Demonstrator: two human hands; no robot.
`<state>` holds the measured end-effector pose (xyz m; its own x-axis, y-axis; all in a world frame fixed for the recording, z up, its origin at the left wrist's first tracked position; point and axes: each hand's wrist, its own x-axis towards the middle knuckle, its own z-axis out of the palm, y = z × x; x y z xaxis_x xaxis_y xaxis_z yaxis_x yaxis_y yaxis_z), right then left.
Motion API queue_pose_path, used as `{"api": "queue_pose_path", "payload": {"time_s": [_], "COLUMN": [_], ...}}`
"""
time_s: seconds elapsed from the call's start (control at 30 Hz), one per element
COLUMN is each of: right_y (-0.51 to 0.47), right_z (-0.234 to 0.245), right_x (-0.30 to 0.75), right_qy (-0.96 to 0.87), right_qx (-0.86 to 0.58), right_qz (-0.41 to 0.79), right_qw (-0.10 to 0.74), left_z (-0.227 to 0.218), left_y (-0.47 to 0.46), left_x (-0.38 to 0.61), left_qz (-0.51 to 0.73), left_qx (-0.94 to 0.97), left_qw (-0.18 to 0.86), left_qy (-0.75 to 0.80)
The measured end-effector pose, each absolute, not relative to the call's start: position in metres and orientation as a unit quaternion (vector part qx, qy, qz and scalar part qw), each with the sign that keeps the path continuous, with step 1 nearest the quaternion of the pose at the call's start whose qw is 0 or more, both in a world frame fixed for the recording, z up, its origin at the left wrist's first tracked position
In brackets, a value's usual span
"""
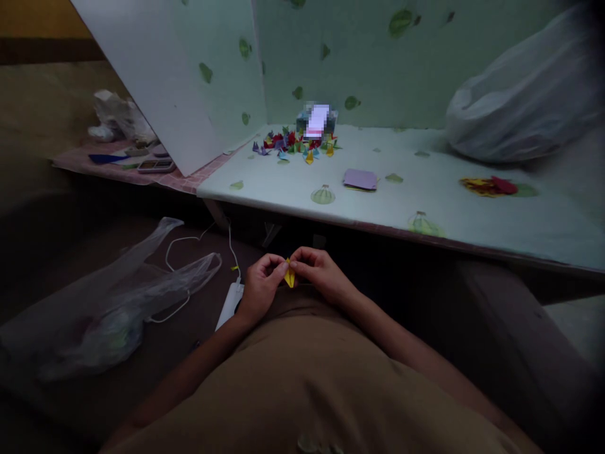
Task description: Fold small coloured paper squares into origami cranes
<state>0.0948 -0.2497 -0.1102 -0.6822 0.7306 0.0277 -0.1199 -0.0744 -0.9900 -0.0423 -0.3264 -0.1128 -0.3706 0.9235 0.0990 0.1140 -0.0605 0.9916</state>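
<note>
My left hand (259, 285) and my right hand (319, 272) meet over my lap, below the table's front edge. Both pinch a small folded yellow paper piece (290, 277) between fingertips and thumbs. On the low table (472, 208) beyond lies a heap of several small folded paper figures (295, 144) in red, blue, purple and yellow. A purple stack of paper squares (360, 179) rests nearer the table's middle.
A large white plastic bag (524, 94) fills the table's right rear. Red and yellow paper pieces (489, 186) lie at the right. A clear plastic bag (118, 296), a white cable and a white device (229, 304) lie on the floor at left. A calculator (155, 166) sits behind the white board.
</note>
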Motion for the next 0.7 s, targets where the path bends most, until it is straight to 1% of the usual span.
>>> {"api": "queue_pose_path", "payload": {"time_s": [0.17,0.43,0.57,0.7], "right_y": [-0.2500,-0.2497,-0.2499,-0.2510], "right_z": [-0.1090,-0.1085,-0.1065,-0.1045], "right_x": [0.0948,0.0957,0.0964,0.0970], "right_qy": [-0.609,-0.618,-0.612,-0.603], "right_qx": [-0.249,-0.233,-0.238,-0.236], "right_qz": [0.686,0.695,0.706,0.713], "right_qw": [0.310,0.284,0.265,0.267], "left_z": [-0.1126,-0.1093,-0.1080,-0.1059], "left_y": [-0.3253,-0.3272,-0.3279,-0.3289], "left_x": [-0.0421,-0.0440,-0.0434,-0.0419], "left_qz": [0.578,0.560,0.574,0.582], "left_qx": [0.442,0.474,0.469,0.455], "left_qw": [0.364,0.301,0.302,0.319], "left_qy": [0.581,0.609,0.599,0.593]}}
